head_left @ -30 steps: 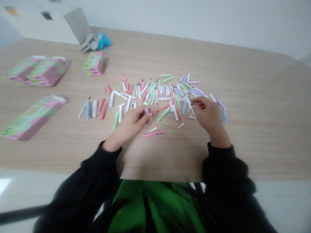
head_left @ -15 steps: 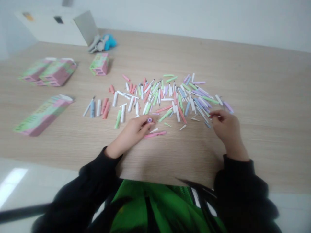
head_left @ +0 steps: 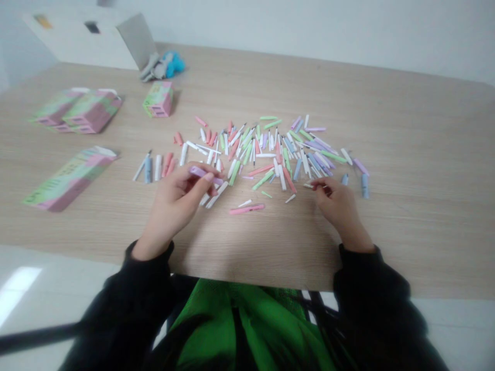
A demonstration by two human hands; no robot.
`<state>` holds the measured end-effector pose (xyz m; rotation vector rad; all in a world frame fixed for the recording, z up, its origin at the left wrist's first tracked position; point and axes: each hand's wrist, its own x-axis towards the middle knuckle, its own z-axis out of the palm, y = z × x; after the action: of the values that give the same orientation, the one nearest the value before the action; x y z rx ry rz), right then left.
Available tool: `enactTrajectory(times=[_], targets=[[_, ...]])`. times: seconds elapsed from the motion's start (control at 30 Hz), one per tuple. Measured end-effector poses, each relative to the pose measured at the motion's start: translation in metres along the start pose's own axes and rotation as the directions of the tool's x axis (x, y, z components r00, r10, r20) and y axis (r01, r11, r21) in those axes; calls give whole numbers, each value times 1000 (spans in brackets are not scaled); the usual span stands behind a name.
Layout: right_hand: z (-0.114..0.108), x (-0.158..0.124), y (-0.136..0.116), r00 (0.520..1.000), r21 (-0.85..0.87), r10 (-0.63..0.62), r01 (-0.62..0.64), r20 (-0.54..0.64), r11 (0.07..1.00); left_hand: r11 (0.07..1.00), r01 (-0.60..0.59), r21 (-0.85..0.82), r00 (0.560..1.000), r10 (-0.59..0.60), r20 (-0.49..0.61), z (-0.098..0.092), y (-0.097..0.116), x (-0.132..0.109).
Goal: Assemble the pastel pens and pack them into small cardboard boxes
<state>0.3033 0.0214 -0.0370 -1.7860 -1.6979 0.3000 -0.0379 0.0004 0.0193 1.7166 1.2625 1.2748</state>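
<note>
Left hand grips a purple pen barrel between thumb and fingers, held just above the desk toward its near edge. Right hand pinches a small white part at the near fringe of the scattered pen parts.

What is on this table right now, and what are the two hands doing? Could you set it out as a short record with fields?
Surface: light wooden table
Left hand: holds a purple plastic pen barrel between thumb and fingers
Right hand: pinches a thin white pen part at the pile's near edge
Centre: scattered pile of pastel pen parts, pink, green, white, blue, purple
Near edge: one pink assembled pen lying apart
Left side: pink-and-green cardboard boxes
Far corner: blue and grey cloth
</note>
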Motion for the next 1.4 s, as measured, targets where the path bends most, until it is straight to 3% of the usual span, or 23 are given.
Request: enactTrajectory(times=[0.1, 0.2, 0.33, 0.47, 0.67, 0.93, 1.17, 1.4], targets=[[2, -1, -5, 999, 9, -3, 3, 34, 1000, 998, 29, 51, 999, -30, 17, -4, 3, -23], [3, -1, -5, 999, -2, -5, 6, 51, 1000, 984, 59, 168, 973, -94, 209, 5, -8, -46], [4, -1, -2, 998, -16, -23, 24, 57, 1000, 978, -40, 203, 975, -6, 224, 9, -19, -64], [4, -3, -3, 997, 13, -50, 50, 54, 999, 965, -142, 219, 969, 90, 231, 4, -18, -70], [3, -6, -5, 996, 39, -71, 69, 47, 997, 968, -145, 204, 974, 103, 201, 10, -22, -78], [-1, -14, -8, 994, 38, -100, 99, 31, 994, 988, -20, 156, 971, -18, 237, 16, -20, -86], [-1, -23, -13, 997, 64, -79, 79, -1, 995, 990, 21, 142, 975, -52, 217, 15, -18, -88], [0, -31, -25, 992, 125, -128, 128, -8, 984, 986, 43, 161, 956, -87, 279, 19, -23, -93]])
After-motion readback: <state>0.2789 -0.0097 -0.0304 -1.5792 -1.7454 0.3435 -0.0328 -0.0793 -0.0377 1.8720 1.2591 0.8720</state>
